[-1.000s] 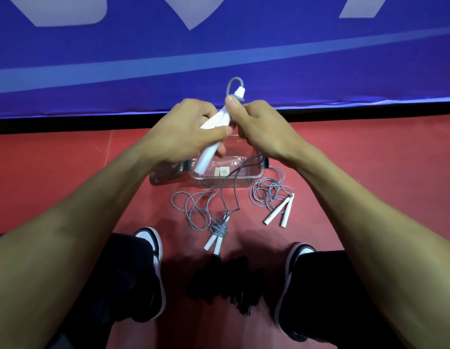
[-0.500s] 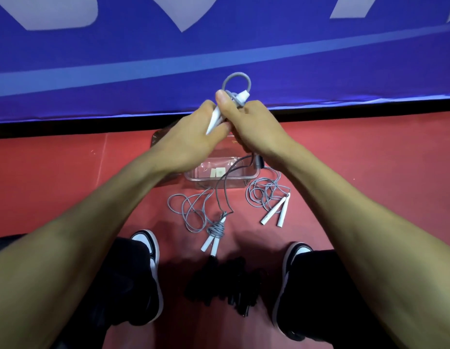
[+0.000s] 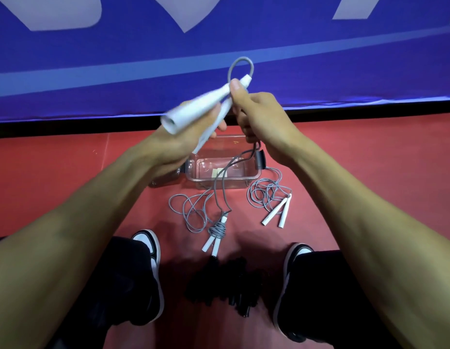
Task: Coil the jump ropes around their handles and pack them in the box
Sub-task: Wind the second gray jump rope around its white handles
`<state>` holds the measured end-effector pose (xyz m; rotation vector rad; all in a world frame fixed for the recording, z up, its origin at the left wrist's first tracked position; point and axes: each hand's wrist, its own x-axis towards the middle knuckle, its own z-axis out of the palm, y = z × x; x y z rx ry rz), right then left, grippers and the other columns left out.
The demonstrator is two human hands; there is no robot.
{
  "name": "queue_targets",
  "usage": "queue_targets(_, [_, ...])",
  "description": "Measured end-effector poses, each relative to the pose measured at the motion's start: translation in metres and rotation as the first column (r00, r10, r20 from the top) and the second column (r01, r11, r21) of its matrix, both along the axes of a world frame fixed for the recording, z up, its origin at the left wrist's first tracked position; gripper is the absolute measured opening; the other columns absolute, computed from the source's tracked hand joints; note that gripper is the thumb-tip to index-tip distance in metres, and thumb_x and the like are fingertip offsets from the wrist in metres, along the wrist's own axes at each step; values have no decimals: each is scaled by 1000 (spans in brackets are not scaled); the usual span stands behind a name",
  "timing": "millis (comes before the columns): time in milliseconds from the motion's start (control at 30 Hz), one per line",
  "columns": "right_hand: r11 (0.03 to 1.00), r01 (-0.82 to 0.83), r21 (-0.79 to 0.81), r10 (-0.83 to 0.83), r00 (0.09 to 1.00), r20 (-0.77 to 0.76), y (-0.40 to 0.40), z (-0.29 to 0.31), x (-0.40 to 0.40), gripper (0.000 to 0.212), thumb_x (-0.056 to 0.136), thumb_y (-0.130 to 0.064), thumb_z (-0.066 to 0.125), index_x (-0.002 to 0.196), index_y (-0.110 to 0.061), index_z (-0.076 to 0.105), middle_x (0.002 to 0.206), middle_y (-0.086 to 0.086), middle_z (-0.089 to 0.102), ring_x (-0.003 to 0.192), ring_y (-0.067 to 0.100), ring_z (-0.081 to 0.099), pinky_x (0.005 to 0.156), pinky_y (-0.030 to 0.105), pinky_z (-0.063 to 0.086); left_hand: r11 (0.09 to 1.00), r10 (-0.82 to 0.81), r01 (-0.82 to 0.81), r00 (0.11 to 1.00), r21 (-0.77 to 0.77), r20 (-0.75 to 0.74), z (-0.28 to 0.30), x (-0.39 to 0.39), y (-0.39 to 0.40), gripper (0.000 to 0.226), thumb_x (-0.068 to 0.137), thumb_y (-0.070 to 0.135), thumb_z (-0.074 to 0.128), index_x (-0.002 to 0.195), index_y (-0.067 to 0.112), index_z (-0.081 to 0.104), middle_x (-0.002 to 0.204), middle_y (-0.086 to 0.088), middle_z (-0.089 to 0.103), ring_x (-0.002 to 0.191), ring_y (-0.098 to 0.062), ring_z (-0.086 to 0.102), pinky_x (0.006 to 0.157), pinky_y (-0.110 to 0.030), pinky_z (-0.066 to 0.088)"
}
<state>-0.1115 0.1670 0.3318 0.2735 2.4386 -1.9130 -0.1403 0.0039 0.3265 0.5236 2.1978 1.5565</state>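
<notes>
My left hand (image 3: 178,144) grips a pair of white jump rope handles (image 3: 206,107), held side by side and tilted up to the right. My right hand (image 3: 259,114) pinches their upper end, with a small grey rope loop (image 3: 240,68) sticking out above and the rest of the cord (image 3: 222,182) hanging down over the clear plastic box (image 3: 251,178) on the red floor. A second grey rope with white handles (image 3: 275,212) lies loose to the right of the box. A third rope (image 3: 216,231), partly wound on its handles, lies in front of the box.
A dark pile of black ropes (image 3: 223,288) lies between my two shoes (image 3: 148,250). The clear lid (image 3: 166,178) rests left of the box. A blue padded wall (image 3: 218,46) rises just behind the box.
The handles have swung so their lower ends point up and left toward the camera. Both hands rose slightly, and the rope loop above the handles has grown.
</notes>
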Motion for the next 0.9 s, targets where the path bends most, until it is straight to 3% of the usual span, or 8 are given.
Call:
queue_targets(67, [994, -15, 111, 21, 999, -48, -1, -2, 0, 50, 99, -55, 44, 64, -21, 38, 63, 5, 26, 53, 15, 20, 53, 33, 18, 997, 56, -59, 998, 59, 42, 1, -4, 0, 53, 92, 56, 39, 107, 13, 67, 91, -4, 62, 83, -15, 52, 81, -33, 42])
queue_targets(133, [991, -18, 133, 25, 998, -51, -3, -5, 0, 49, 100, -56, 42, 69, -18, 38, 63, 3, 27, 52, 13, 21, 52, 32, 18, 992, 43, -50, 997, 118, 57, 4, -6, -1, 42, 96, 51, 35, 116, 25, 61, 87, -3, 61, 85, -19, 50, 82, -34, 41])
queue_targets(300, [960, 8, 281, 21, 995, -99, -2, -13, -3, 49, 108, -37, 34, 63, -21, 42, 52, -11, 37, 48, 7, 31, 56, 30, 27, 973, -129, 111, 988, 203, 79, 6, -4, -3, 43, 107, 32, 45, 149, 35, 35, 77, -4, 47, 69, -18, 47, 71, -33, 44])
queue_targets(467, [935, -83, 345, 121, 988, -91, -3, -19, -3, 44, 107, -32, 37, 66, -23, 51, 51, -13, 50, 49, 4, 39, 57, 28, 31, 964, -124, 118, 992, 237, 10, 9, -3, -2, 52, 106, 4, 46, 148, 30, 31, 77, -9, 52, 60, -20, 43, 58, -29, 42])
queue_targets(567, [953, -135, 270, 142, 990, -6, -4, -21, -3, 40, 107, -28, 38, 71, -20, 54, 54, -8, 43, 45, 6, 34, 51, 27, 29, 968, -88, 86, 996, 238, -3, 7, -6, -3, 46, 103, -3, 42, 136, 29, 45, 80, -11, 51, 60, -21, 42, 52, -28, 37])
queue_targets(667, [991, -130, 28, 127, 989, 73, -3, -15, -2, 38, 107, -22, 34, 77, -15, 55, 48, -8, 32, 41, 8, 22, 43, 23, 18, 983, -58, 67, 997, 169, -56, 6, -6, -5, 41, 100, -9, 40, 121, 17, 65, 76, 2, 56, 61, -14, 45, 54, -27, 32])
queue_targets(767, [989, -80, -123, 96, 987, 126, 0, -6, -3, 45, 109, -32, 30, 77, -11, 55, 47, -8, 28, 41, 9, 17, 42, 21, 17, 987, -32, 32, 999, 155, -8, 9, -1, -1, 52, 94, -14, 37, 125, 15, 67, 75, 8, 62, 63, -3, 53, 61, -15, 40])
queue_targets(900, [986, -97, -134, 114, 986, 126, 1, -6, 0, 49, 100, -52, 38, 73, -14, 50, 51, -5, 24, 46, 12, 14, 42, 21, 17, 980, -49, 25, 992, 199, 116, 10, -5, -3, 43, 104, 17, 37, 141, 18, 58, 94, -14, 56, 72, -19, 43, 63, -30, 36])
